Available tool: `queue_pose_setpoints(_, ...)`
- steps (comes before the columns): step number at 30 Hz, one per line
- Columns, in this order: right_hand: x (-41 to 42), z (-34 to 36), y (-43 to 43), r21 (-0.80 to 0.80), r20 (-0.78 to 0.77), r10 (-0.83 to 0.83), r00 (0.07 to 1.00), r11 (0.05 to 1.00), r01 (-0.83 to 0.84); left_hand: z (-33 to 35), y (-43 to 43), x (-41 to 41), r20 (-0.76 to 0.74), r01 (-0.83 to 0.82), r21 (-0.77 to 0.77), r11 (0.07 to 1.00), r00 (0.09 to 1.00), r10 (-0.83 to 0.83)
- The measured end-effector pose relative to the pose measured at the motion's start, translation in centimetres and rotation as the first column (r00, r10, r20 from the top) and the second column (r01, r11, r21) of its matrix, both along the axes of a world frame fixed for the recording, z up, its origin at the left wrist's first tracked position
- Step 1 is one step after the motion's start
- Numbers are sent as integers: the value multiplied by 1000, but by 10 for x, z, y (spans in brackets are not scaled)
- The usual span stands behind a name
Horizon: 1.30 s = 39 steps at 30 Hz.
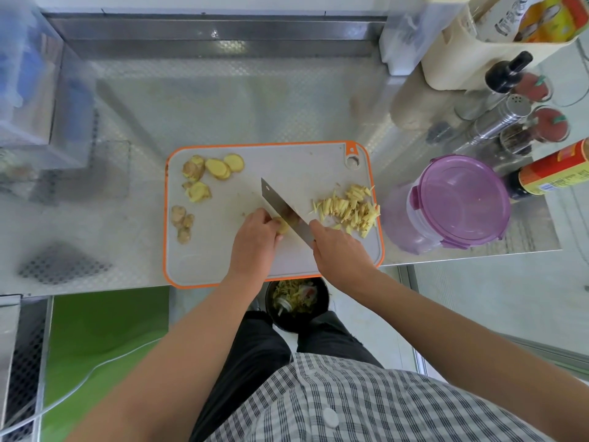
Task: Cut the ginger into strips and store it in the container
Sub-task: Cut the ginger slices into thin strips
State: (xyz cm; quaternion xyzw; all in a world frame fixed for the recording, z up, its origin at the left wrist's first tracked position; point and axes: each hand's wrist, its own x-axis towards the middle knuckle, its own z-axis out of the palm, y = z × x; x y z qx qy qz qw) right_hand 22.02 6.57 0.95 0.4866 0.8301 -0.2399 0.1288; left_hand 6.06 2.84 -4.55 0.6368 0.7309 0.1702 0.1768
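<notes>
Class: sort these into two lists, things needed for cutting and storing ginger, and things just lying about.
Job: steel cleaver; ginger piece; yellow ginger strips; round ginger slices; orange-rimmed grey cutting board; purple-lidded clear plastic container.
Lying about: steel shaker; black-capped dark bottle; red-labelled sauce bottle.

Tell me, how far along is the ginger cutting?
Done: a pile of strips on the right of the board. In hand: the left hand steadies a ginger piece while the right hand holds the knife against it. Left: slices at the board's left are uncut, and the lidded container waits alongside.
</notes>
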Motion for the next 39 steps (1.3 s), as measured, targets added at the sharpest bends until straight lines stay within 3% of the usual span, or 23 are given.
queue_pose_setpoints(8, -10, -16, -3, 38, 64, -19, 998, 999, 16, -1, 0, -1, 13, -5, 2, 1000, 1000, 5)
queue_pose_setpoints(16, -4, -8, 6, 29, -89, -29, 996, 999, 32, -1, -2, -3, 31, -15, 21, 1000, 999, 14)
queue_pose_setpoints(27, -16, -17, 6, 8, 10, -27, 1000, 1000, 27, 0, -2, -3, 44, -20, 18, 1000, 999, 19)
queue_pose_setpoints(33, -13, -15, 8, -9, -91, -70, 993, 998, 69, 2, -2, -3, 57, -25, 27, 999, 998, 23)
queue_pose_setpoints(39, -10, -10, 7, -2, -36, -17, 999, 1000, 17, 2, -3, -4, 64, -20, 30, 999, 998, 18)
